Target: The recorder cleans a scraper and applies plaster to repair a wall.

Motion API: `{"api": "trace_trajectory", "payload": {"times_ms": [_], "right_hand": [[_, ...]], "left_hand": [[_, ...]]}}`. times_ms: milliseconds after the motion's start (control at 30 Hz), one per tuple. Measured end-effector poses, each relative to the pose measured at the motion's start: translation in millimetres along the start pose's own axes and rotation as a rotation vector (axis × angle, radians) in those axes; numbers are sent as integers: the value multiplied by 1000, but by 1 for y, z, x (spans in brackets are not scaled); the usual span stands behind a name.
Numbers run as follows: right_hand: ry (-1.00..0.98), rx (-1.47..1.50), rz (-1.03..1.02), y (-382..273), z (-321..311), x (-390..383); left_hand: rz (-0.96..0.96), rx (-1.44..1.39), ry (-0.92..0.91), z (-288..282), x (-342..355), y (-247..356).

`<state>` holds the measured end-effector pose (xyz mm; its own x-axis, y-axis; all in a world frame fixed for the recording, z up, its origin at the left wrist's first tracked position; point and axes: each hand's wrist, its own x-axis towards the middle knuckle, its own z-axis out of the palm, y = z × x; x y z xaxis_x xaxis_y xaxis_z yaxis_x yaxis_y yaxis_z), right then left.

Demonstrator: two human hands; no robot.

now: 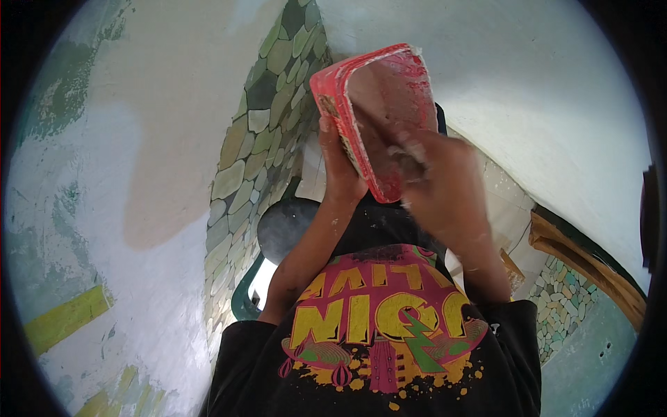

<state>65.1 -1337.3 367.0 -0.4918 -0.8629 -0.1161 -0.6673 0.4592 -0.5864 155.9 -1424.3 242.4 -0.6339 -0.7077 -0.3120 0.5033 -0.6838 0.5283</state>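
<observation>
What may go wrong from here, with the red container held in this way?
The left hand grips the red container from one side, so it might slip if the right hand, blurred at the opening, presses hard. The rim looks crusted with pale residue; bits could break off and dirty the black shirt.

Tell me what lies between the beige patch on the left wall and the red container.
In the head view, a strip of stone cladding shows between the beige patch and the red container held by the left hand.
</observation>
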Motion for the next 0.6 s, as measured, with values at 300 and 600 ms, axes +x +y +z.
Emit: {"api": "trace_trajectory", "payload": {"times_ms": [300,600], "right_hand": [[137,-8,103,-2,4,0],[170,106,51,12,12,-3]], "left_hand": [[-1,-42,-116,-5,10,-7],[-22,-77,-94,-22,14,-12]]}}
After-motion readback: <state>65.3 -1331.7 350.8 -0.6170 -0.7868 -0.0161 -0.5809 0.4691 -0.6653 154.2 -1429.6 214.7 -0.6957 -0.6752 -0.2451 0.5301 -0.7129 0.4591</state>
